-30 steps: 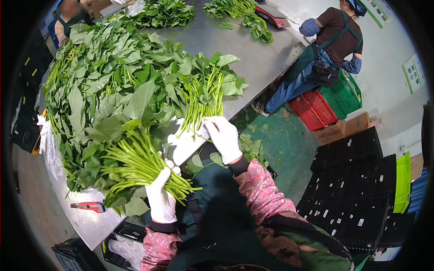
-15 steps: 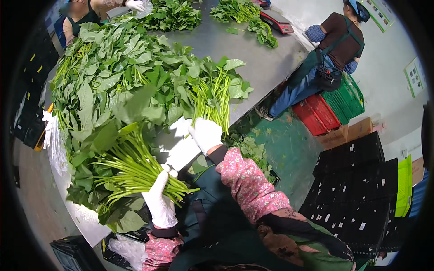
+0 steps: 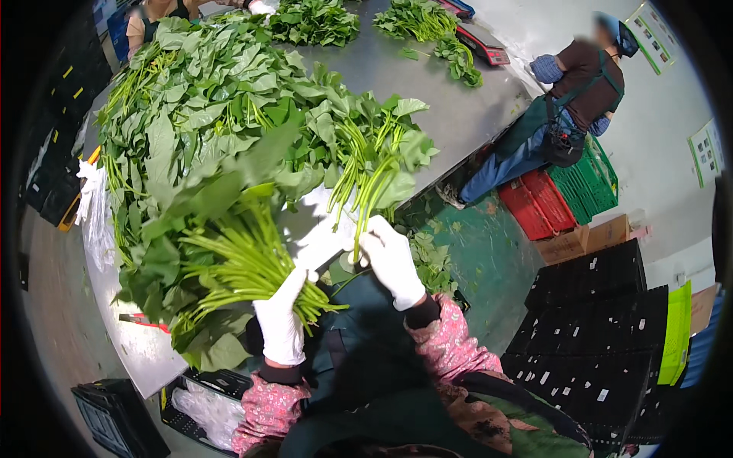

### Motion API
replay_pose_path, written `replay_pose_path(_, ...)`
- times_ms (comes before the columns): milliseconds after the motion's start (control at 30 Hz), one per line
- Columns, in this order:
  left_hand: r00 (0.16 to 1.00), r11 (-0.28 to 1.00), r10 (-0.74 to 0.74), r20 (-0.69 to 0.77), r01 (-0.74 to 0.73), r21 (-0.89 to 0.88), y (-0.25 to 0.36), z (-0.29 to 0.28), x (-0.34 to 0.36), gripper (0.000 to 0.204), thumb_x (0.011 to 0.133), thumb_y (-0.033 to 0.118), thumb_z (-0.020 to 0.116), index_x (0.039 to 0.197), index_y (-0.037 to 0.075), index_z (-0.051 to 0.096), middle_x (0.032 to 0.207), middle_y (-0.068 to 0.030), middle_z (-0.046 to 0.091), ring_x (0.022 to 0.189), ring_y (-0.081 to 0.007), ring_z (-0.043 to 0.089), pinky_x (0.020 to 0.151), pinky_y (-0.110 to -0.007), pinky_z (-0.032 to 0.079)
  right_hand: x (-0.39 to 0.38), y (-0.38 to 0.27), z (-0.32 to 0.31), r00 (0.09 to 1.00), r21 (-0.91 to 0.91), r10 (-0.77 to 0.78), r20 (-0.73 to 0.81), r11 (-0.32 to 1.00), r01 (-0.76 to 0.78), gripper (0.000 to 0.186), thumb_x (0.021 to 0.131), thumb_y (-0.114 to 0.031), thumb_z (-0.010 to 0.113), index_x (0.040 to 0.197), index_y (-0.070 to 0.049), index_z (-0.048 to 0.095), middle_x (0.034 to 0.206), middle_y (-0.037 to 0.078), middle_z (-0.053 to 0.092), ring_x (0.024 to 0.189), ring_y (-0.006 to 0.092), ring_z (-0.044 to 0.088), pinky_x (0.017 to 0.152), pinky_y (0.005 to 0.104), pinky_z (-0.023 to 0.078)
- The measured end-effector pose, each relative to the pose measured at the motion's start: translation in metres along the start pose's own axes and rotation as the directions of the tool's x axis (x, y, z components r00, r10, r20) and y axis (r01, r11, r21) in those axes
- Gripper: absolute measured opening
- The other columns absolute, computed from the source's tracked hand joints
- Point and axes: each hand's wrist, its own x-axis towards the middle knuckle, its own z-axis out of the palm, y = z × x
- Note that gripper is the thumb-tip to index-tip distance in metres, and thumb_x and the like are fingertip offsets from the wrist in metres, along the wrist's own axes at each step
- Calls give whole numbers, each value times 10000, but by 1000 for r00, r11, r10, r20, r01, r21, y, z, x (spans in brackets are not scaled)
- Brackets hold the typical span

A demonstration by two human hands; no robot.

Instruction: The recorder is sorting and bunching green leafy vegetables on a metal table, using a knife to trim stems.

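In a white glove, my left hand (image 3: 281, 324) is closed round a thick bunch of leafy greens (image 3: 248, 263), its long pale stems pointing toward me and its broad leaves spreading to the left. My right hand (image 3: 391, 263), also gloved, pinches a few leafy stems (image 3: 369, 204) near their lower ends, to the right of the bunch. Behind both hands a large heap of the same greens (image 3: 206, 107) covers much of the metal table (image 3: 427, 95). Between the hands, a bright white patch shows at the table's near edge.
Smaller piles of greens (image 3: 416, 19) and a red scale (image 3: 482, 44) stand at the far side. One person (image 3: 584, 91) stands at right by green (image 3: 584, 179) and red crates (image 3: 537, 204); another is at the far left. Black crates (image 3: 588, 320) are stacked at right.
My right hand has drawn back from the heap toward me, now with a few stems in its fingers. The left hand still grips the bunch. A red-edged object shows on the table at left.
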Motion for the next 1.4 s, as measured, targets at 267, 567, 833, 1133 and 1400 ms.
replay_pose_path(267, 972, 976, -208, 111, 213, -39, -11, 4, 0, 516, 794, -101, 675, 1277, 29, 544, 1139, -83, 656, 1006, -196, 650, 897, -332, 524, -29, -7, 5, 646, -594, -652, 397, 354, 723, 159, 833, -74, 631, 988, -42, 650, 867, 73, 622, 692, 215, 634, 579, 293, 498)
replay_pose_path(567, 988, 980, -151, 29, 154, -129, -12, 18, -9, 569, 795, -134, 646, 1323, 20, 501, 1175, -108, 634, 1049, -206, 637, 952, -336, 504, -37, 8, 13, 682, -561, -687, 249, 472, 680, 103, 823, -43, 670, 915, -1, 654, 854, 101, 653, 660, 237, 646, 546, 307, 494)
replay_pose_path(833, 989, 993, -65, 131, 77, -89, 1, 34, -19, 353, 840, -81, 623, 1173, 6, 545, 1010, -102, 654, 907, -183, 633, 840, -304, 501, -55, 2, 29, 925, -22, -217, -312, 975, 221, 63, 810, -2, 679, 772, 0, 629, 689, 69, 606, 567, 110, 575, 543, 232, 444)
replay_pose_path(1133, 1000, 955, 12, 12, -8, -297, 23, -6, 20, 519, 895, -38, 607, 1377, 21, 425, 1060, -130, 625, 877, -230, 635, 811, -343, 550, 4, 23, -20, 955, 349, 41, -294, 935, 68, 369, 980, -228, 575, 1250, 15, 516, 998, 93, 662, 651, 102, 586, 580, 222, 460)
replay_pose_path(1400, 958, 926, -246, 144, 277, -258, 2, -23, 21, 501, 854, -61, 608, 1332, 13, 481, 1073, -154, 648, 856, -223, 633, 780, -323, 548, 91, 86, 13, 953, -858, -204, -222, 506, -92, 352, 868, -403, 627, 929, -56, 605, 739, 184, 659, 647, 348, 649, 595, 458, 504)
